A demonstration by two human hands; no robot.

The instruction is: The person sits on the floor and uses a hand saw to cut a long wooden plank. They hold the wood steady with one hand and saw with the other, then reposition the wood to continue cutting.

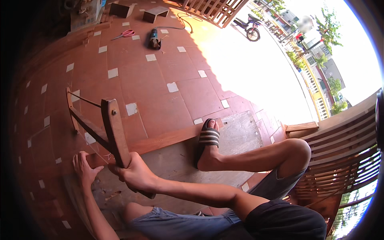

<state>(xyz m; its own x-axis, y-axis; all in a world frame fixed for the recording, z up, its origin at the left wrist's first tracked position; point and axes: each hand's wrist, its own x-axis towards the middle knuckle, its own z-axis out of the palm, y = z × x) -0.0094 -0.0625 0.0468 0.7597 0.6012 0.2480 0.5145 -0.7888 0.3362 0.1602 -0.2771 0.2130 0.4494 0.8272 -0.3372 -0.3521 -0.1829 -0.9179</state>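
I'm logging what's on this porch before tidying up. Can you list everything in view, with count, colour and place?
Wooden frame saw: one, brown, upright at lower left, in the right hand's grip.
Wooden plank: one, reddish brown, lying across the floor under the saw and foot.
Scissors: one pair, pink handles, on the tiles at upper left.
Power tool: one, blue and black, with a cable, on the tiles at top centre.
Wooden offcuts: two, brown, top of the floor.
Motorbike: one, dark, on the street at top right.
Slatted wooden piece: one, brown, right side.
Sandal: one, black with white stripes, on the foot pressing the plank.
Left hand: resting on the plank's end.
Right hand: closed round the saw's frame.
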